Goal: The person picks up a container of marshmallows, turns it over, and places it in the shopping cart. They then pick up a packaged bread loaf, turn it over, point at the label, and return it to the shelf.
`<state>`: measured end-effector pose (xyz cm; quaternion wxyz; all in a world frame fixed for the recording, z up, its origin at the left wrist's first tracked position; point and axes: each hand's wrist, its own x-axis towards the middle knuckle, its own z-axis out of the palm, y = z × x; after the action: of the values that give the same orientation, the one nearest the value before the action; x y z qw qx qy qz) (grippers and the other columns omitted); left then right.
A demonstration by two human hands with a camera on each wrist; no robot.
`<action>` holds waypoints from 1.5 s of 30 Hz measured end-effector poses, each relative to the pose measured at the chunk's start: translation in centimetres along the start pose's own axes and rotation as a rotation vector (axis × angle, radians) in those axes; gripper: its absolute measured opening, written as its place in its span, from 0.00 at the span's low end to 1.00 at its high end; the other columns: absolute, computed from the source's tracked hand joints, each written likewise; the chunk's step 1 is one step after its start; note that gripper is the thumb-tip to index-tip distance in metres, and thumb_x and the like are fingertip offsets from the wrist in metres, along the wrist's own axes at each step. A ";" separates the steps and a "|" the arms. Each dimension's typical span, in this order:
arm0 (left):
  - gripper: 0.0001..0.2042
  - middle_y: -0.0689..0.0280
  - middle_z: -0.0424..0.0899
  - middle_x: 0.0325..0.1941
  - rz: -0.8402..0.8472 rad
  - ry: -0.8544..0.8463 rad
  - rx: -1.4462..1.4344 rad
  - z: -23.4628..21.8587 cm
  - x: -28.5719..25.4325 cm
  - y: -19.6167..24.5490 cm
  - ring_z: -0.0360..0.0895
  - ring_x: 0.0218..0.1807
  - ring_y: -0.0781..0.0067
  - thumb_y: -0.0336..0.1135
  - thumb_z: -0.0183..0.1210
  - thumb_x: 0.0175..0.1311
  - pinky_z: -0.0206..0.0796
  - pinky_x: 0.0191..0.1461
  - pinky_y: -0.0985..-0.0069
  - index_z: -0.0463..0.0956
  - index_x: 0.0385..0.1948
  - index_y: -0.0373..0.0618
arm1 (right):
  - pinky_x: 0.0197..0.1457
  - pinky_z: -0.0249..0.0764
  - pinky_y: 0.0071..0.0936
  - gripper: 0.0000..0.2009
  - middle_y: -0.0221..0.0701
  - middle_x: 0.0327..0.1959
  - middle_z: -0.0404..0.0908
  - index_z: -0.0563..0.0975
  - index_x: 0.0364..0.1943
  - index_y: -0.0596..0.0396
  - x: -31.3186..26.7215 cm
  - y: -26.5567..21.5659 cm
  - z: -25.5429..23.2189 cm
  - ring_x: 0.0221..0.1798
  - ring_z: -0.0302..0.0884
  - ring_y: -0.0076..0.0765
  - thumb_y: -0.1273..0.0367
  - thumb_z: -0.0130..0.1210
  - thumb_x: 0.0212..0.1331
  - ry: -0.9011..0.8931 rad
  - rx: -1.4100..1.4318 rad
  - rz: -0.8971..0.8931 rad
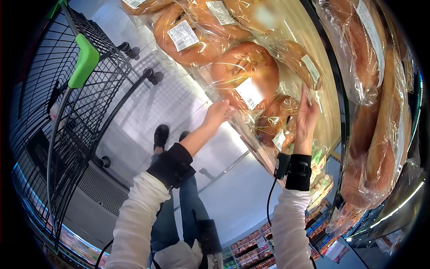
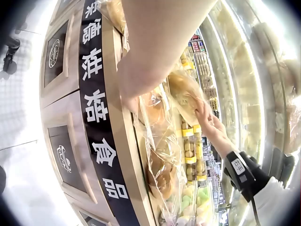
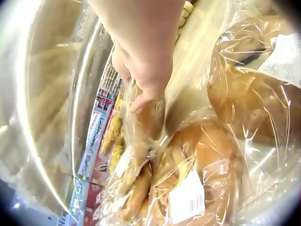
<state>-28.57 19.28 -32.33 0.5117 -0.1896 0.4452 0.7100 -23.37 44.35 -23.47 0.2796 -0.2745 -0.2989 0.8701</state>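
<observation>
One green-handled shopping cart stands left of the left hand, whose hold is unclear, beside a bagged round loaf; the right hand, partly closed, pinches a bagged oblong loaf, bagged baguettes farther right.

I count one left hand and one right hand, with one black band on each wrist. There are two sleeves, two dark shoes, one shopping cart and, on one worktop, at least six wrapped breads with at least five white labels.
</observation>
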 end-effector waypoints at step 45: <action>0.18 0.63 0.71 0.41 0.582 1.094 1.794 -28.6 -53.6 17.1 0.67 0.43 0.61 0.32 0.51 0.50 0.57 0.44 0.67 0.64 0.46 0.45 | 0.58 0.47 0.56 0.20 0.37 0.59 0.52 0.70 0.41 0.49 -24.3 27.6 36.6 0.63 0.44 0.49 0.59 0.56 0.41 -0.949 -1.653 -0.600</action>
<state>-27.55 -35.58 -1.22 0.0087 0.0753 0.9963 0.0401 -39.02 -3.23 -9.95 0.0607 0.0799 -0.9481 0.3017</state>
